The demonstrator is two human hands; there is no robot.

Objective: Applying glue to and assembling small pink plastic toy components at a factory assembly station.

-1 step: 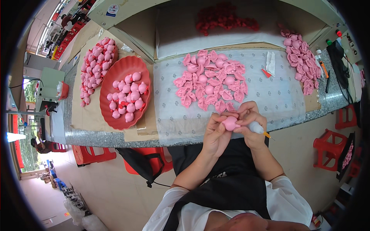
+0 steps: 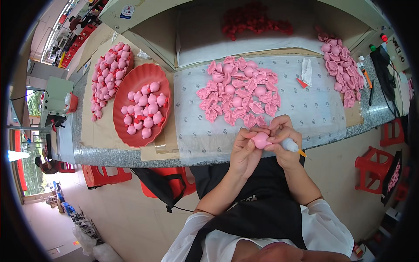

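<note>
Hands point(image 2: 244, 151) around a small, smooth, round ball point(image 2: 261, 140), soft pink.

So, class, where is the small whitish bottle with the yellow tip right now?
In the head view, the bottle is right of centre, tucked in the person's right hand, just right of the round pink piece.

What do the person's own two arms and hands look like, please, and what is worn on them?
Both the left hand and the right hand are bare, with no gloves visible. The forearms are also uncovered. Loose white sleeves end near the elbows, and a black apron is worn over the white top.
</note>
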